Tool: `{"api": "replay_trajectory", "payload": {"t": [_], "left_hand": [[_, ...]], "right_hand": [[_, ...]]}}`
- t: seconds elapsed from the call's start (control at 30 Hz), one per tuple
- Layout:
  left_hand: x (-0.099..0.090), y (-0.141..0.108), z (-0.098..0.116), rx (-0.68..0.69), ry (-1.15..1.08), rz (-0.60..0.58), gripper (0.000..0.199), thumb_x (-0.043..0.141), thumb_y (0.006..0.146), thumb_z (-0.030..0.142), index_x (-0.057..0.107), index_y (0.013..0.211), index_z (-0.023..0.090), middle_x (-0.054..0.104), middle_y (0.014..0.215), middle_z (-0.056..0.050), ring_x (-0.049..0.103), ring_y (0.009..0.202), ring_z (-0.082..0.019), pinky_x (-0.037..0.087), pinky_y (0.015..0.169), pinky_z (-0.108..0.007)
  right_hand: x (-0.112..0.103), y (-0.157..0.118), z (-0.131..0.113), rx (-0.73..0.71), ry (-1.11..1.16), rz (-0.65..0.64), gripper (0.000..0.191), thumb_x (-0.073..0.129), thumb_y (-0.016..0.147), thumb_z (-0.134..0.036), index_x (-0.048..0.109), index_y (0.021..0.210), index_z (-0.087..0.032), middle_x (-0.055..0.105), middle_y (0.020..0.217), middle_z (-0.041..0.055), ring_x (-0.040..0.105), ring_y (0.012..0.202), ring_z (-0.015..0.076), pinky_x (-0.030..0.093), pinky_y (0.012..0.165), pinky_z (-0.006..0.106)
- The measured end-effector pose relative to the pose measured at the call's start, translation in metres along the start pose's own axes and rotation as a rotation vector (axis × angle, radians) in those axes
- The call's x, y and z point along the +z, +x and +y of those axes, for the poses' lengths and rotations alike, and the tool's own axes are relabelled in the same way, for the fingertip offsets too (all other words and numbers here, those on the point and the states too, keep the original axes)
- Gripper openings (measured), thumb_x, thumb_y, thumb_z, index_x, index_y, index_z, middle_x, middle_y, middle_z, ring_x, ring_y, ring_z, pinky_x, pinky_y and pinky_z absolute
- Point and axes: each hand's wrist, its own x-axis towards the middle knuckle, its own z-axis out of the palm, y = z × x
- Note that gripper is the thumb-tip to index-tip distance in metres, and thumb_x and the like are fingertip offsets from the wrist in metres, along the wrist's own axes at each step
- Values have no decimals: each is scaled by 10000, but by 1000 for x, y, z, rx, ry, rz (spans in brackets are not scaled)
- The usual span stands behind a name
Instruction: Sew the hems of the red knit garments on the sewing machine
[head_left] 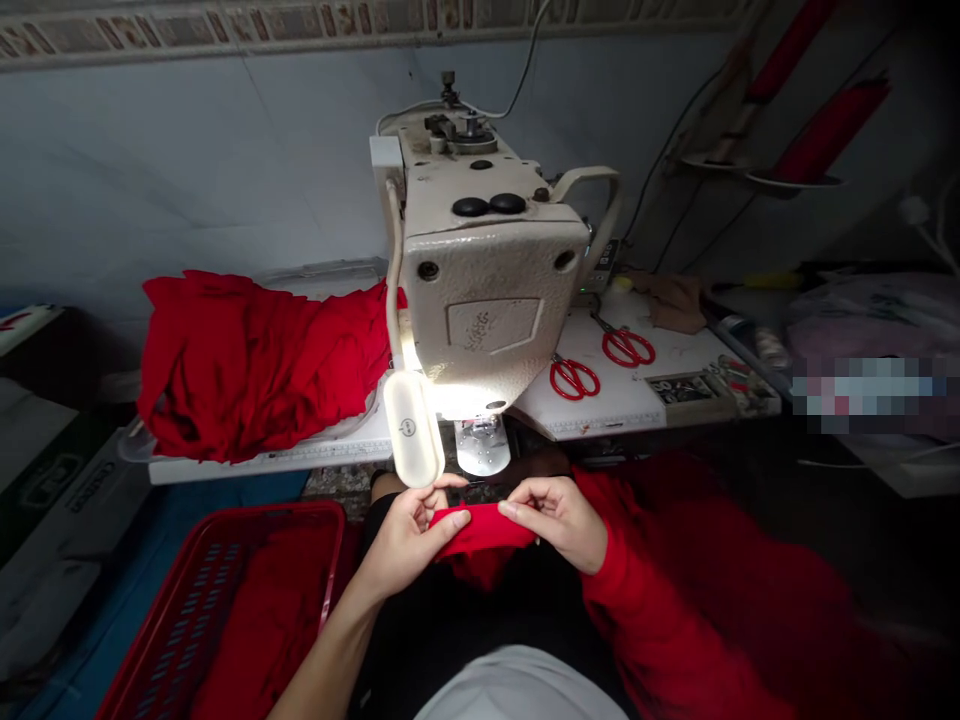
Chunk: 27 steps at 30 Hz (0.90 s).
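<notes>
A folded piece of red fabric (pixel 487 530) is stretched between my two hands, in front of the sewing machine (pixel 487 300) and a little above my lap. My left hand (pixel 416 530) pinches its left end, thumb on top. At the right end, my right hand (pixel 559 515) grips the edge between thumb and fingers. Just beyond the fabric is the machine's metal plate (pixel 482 450), lit by a white lamp (pixel 415 428) hanging beside the head. More red cloth (pixel 667 600) lies over my right forearm and hides it.
A heap of red cloth (pixel 255 360) lies on the table left of the machine. Two red-handled scissors (pixel 575 378) (pixel 628 347) rest on the right side. A red plastic basket (pixel 161 600) holding red fabric stands at lower left. Red thread cones (pixel 832 130) stand at upper right.
</notes>
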Motion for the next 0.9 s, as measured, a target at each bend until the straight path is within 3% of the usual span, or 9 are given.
{"api": "replay_trajectory", "payload": {"t": [0.13,0.23,0.33,0.47,0.63,0.77,0.9], "left_hand": [[-7,-1,8,215,246,61,231,633,991,302,801,1113,202,723,844,-53,643,748,-163,498,726,-264],[-13,0,12,407,465,51,274,547,1037,251,772,1180,184,739,889,-90,665,774,-185,500,737,-280],[-15,2,13,490,565,0,292,483,1057,229,735,1191,165,728,905,-106,665,787,-201,494,728,-290],[-11,7,23,416,465,31,291,478,1056,263,752,1053,164,750,914,-96,692,812,-209,511,780,-300],[-7,18,40,222,277,165,272,600,969,376,765,851,194,764,818,-43,703,808,-239,550,755,-321],[-8,27,46,108,248,249,237,694,895,424,711,767,225,709,738,-18,688,778,-240,561,735,-336],[-8,41,47,155,152,252,229,679,913,423,625,821,220,663,807,-23,667,786,-207,563,783,-338]], "right_hand": [[3,-1,-18,-48,-58,51,321,753,867,-438,754,757,-137,701,679,46,588,632,162,450,606,284],[5,-5,-34,-121,-148,98,297,731,888,-408,750,742,-150,687,670,39,575,624,160,445,601,284],[7,-7,-47,-216,-242,165,269,729,891,-371,747,722,-163,667,651,27,554,603,153,426,585,284],[6,-4,-50,-258,-243,217,262,733,887,-357,744,709,-166,661,639,22,543,583,148,419,571,283],[-1,10,-42,-204,-106,259,269,761,858,-400,761,739,-159,694,663,37,576,617,170,442,588,290],[-7,20,-34,-142,-18,301,300,791,822,-434,757,724,-152,664,623,22,539,591,154,412,558,279],[-11,29,-33,-132,48,350,327,806,792,-446,737,683,-146,617,587,2,496,572,136,374,544,270]]}}
